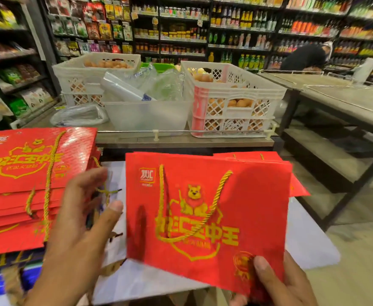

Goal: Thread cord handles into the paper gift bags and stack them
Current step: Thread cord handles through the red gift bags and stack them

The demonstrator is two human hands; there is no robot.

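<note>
A flat red paper gift bag (205,208) with gold print and a gold cord handle (165,237) looped across its front is held up over the white table. My right hand (280,281) pinches its lower right corner, thumb on the front. My left hand (79,219) hovers between this bag and a stack of red bags (26,184) on the left, fingers spread and relaxed, holding nothing. The stack's top bag has a gold cord lying across it. More red bags (267,157) lie behind the held one.
Loose gold cords (108,192) lie on the white table (309,241) between the piles. Behind stands a counter with white egg crates (232,93), a clear bin (148,115) of plastic bags, and shop shelves. A person (304,57) bends at the far right.
</note>
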